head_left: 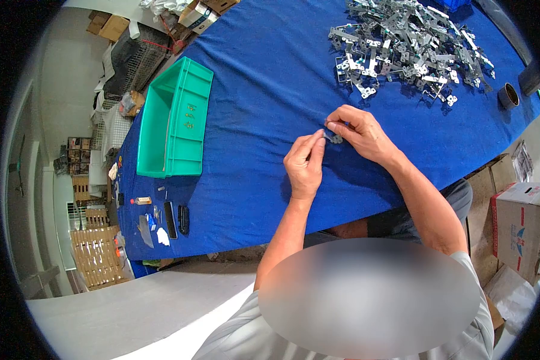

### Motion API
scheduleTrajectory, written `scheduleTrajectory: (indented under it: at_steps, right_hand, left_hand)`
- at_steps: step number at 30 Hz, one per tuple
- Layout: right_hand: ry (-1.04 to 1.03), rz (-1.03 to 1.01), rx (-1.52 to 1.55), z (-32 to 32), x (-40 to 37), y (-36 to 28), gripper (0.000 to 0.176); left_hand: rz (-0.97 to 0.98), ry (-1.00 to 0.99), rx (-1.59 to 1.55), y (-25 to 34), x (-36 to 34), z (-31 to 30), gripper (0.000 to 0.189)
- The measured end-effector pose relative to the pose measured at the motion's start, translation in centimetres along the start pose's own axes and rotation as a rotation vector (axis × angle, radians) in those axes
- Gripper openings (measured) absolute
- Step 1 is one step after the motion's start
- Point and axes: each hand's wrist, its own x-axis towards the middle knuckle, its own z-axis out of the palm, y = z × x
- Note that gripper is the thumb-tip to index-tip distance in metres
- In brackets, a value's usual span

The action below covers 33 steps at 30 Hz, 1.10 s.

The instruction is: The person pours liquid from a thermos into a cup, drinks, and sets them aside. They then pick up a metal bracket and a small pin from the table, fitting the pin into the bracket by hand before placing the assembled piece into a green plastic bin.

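Close together over the blue cloth, my two hands meet at a small silvery metal bracket (336, 138). The thumb and fingers of my left hand (305, 165) are pinched at the bracket's left end. My right hand (365, 135) is also closed in a pinch, its fingertips just above and beside the bracket; they partly cover it, and what exactly they grip is too small to make out. Beyond my right hand lies a large loose pile of similar metal brackets (408, 51), some with thin wire-like parts.
A green plastic crate (203, 123) lies to the left. Nearer the front left edge are a black phone-like slab (170, 219), a black object (183, 220) and a small bottle (141, 201). A dark round cup (509, 96) stands at right; a cardboard box (519, 231) is below.
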Motion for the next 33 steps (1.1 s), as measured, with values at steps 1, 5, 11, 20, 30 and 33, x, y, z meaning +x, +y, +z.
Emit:
scheduleTrajectory:
  at_steps: [1,5,11,20,30,33]
  right_hand:
    - [0.017,-0.014,0.002,0.0,0.0,-0.1,0.019]
    - [0.151,0.067,0.101,-0.1,0.1,0.5,0.02]
    - [-0.148,0.161,0.075,0.0,-0.2,0.2,0.02]
    - [-0.108,0.073,-0.054,0.3,-0.4,0.5,0.02]
    - [-0.109,0.02,-0.26,0.9,2.1,-0.1,0.017]
    - [-0.076,-0.153,-0.326,0.9,3.4,0.9,0.016]
  left_hand:
    - [0.066,0.002,0.018,-0.2,0.0,0.1,0.016]
    - [-0.176,0.079,-0.182,-0.9,-0.4,0.2,0.018]
    - [-0.445,0.185,-0.489,-1.6,-0.2,-0.2,0.02]
    - [-0.428,0.124,-0.5,-1.6,-0.3,-0.2,0.021]
    - [-0.173,-0.013,-0.243,-3.3,2.3,-2.1,0.021]
    - [-0.212,0.08,-0.252,-3.2,2.2,-1.2,0.022]
